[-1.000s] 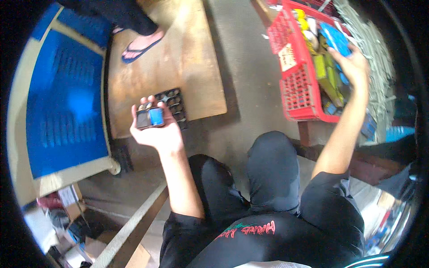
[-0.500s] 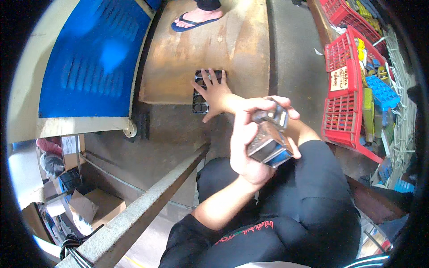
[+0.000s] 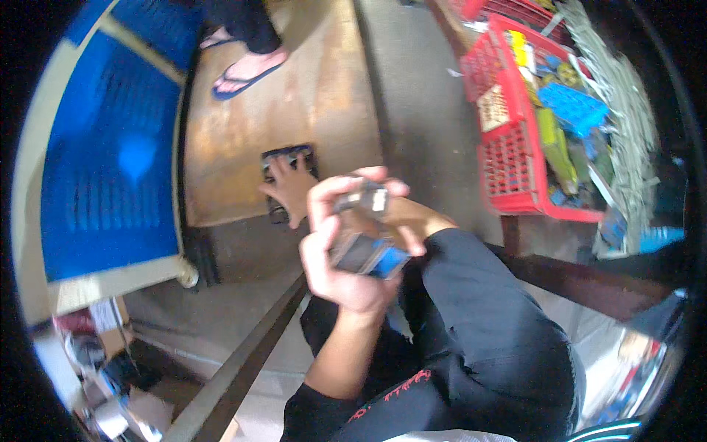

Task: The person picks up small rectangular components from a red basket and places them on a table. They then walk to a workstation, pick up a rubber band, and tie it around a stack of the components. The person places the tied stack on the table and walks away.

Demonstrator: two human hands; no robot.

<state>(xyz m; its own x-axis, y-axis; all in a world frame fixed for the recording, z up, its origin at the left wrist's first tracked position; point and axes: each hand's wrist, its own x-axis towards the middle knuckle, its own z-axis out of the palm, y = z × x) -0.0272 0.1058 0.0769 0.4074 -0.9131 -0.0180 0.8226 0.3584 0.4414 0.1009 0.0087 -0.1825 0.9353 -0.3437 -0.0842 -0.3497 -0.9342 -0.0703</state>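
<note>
My left hand (image 3: 322, 254) is raised in front of my lap, its fingers wrapped around a shiny, boxy metal part (image 3: 359, 254). One face of the part reflects blue, and a smaller metal piece sits at its upper end; blur hides its exact kind. Beyond it, my right hand (image 3: 293, 188) reaches leftward with fingers spread over a black tray with round openings (image 3: 277, 214). This tray lies at the near edge of a wooden board (image 3: 324, 96). Whether the right fingers press on the tray, I cannot tell. My left hand covers part of the right forearm.
Another person's foot in a dark flip-flop (image 3: 247, 76) stands on the board. A blue louvred cabinet (image 3: 103, 169) is at left. Red crates (image 3: 508, 173) of mixed items stand at right. A slanting bar (image 3: 236, 368) and cardboard clutter (image 3: 147, 412) are at lower left.
My view has swung, so the board, tray and both hands appear farther left and lower. A second foot of the other person has come into sight. Both hands keep nearly the same pose.
</note>
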